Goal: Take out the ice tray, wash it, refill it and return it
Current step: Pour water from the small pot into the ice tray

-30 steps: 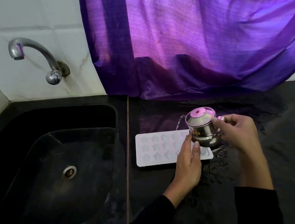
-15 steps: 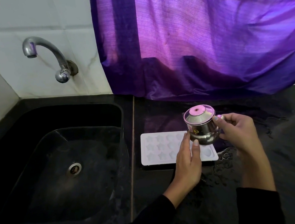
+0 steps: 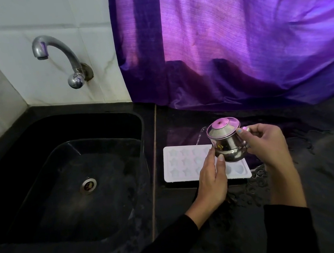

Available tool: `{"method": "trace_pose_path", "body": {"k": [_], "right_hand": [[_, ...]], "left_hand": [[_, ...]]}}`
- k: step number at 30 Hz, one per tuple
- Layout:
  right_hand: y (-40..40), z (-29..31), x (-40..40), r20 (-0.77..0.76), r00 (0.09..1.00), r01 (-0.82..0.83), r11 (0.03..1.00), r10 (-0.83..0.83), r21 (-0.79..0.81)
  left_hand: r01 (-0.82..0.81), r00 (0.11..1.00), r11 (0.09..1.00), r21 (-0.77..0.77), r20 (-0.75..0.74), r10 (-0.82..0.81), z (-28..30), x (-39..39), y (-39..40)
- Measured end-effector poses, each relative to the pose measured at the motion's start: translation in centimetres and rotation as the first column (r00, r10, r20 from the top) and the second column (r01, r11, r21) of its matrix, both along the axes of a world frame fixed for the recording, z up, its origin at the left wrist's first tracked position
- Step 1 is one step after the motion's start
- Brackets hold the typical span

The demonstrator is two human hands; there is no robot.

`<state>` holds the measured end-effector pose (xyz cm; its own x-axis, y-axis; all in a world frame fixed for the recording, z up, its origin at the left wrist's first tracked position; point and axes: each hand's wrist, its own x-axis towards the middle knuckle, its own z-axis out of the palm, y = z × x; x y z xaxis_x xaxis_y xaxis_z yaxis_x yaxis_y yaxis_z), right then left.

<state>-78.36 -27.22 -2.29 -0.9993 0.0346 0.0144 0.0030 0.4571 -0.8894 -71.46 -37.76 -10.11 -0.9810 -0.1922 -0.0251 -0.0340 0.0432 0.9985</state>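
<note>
Low in the frame, two dark sleeves reach up from the bottom edge toward centre right. Left hand (image 3: 210, 178) lies over the near edge of the ice tray (image 3: 184, 165), fingers straight and close together, fingertips touching the lower side of the pot (image 3: 227, 141), likely steadying it so the pour stays aimed; whether the palm presses the tray I cannot tell. Right hand (image 3: 267, 146) is curled round the pot's far side, thumb on the lid rim, probably holding a hidden handle. Pot is tilted left, a thin stream of water (image 3: 200, 136) falling from its spout onto the tray's upper row. Tray sits flat on the wet black counter (image 3: 323, 171), just right of the sink (image 3: 70, 179), centre right of the frame, which suits filling without carrying it under the tap (image 3: 58, 55). Star and shell moulds are visible; how many are full is unclear. Refill step looks underway. Purple curtain (image 3: 236, 45) hangs across the upper right behind the counter; white tiles upper left.
</note>
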Motion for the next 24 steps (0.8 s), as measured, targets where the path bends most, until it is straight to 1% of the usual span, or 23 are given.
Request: {"method": "trace_pose_path", "body": {"k": [13, 24], "right_hand": [[-0.13, 0.26, 0.34, -0.005, 1.0, 0.021, 0.999, -0.02, 0.037], [-0.02, 0.19, 0.35, 0.037, 0.998, 0.052, 0.992, -0.048, -0.115]], "left_hand": [[0.007, 1.0, 1.0, -0.02, 0.009, -0.007, -0.18, -0.12, -0.22], [0.005, 1.0, 1.0, -0.001, 0.013, -0.005, -0.02, -0.02, -0.82]]}}
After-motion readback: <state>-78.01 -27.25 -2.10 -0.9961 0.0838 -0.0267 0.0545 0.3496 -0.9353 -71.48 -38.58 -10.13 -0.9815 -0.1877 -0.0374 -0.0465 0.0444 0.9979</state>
